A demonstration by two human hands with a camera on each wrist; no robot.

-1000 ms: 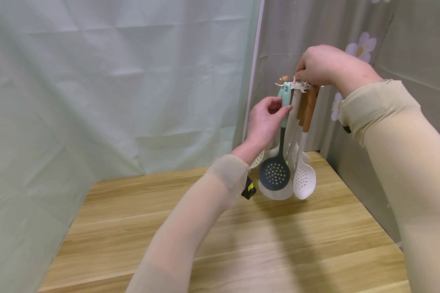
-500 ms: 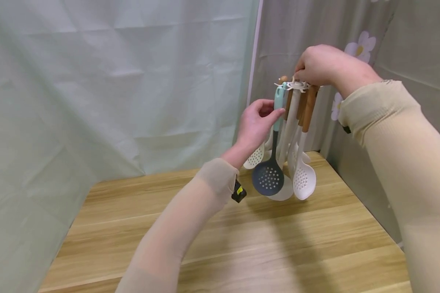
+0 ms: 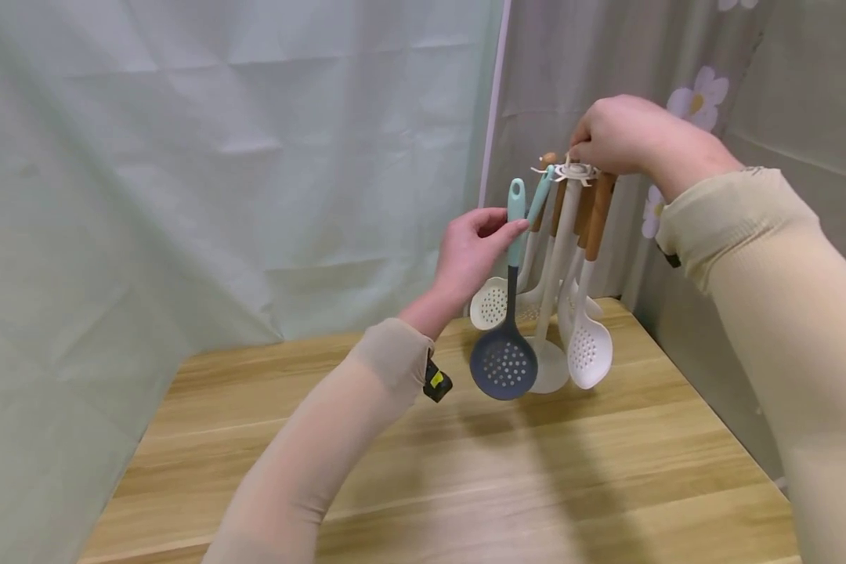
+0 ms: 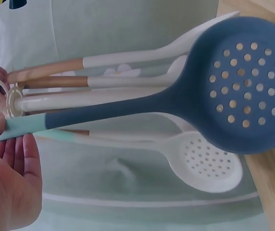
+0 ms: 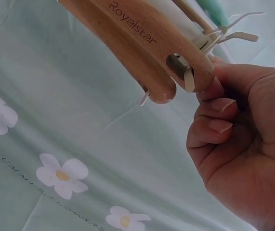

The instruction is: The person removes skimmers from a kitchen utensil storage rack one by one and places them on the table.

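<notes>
A white plastic utensil rack [image 3: 573,169] with thin radiating hooks stands at the far right of the light wooden plank tabletop [image 3: 465,470]; several utensils hang from it. The left hand [image 3: 474,252] pinches the pale mint handle of a dark blue round perforated silicone skimmer [image 3: 504,363] between thumb and fingers, the skimmer upright, just beside the rack and clear of its hooks, its holed head above the tabletop. The right hand [image 3: 623,135] curls its fingertips on the rack's top. Hanging there are a white slotted spoon with a smooth wooden handle [image 3: 590,345], a second white perforated spoon [image 3: 489,303], a white ladle [image 3: 550,365] and another mint-handled tool [image 3: 541,196]; more overlap behind, so I cannot count them exactly. In the right wrist view two wooden handles show, one printed "Royalstar" [image 5: 142,33].
</notes>
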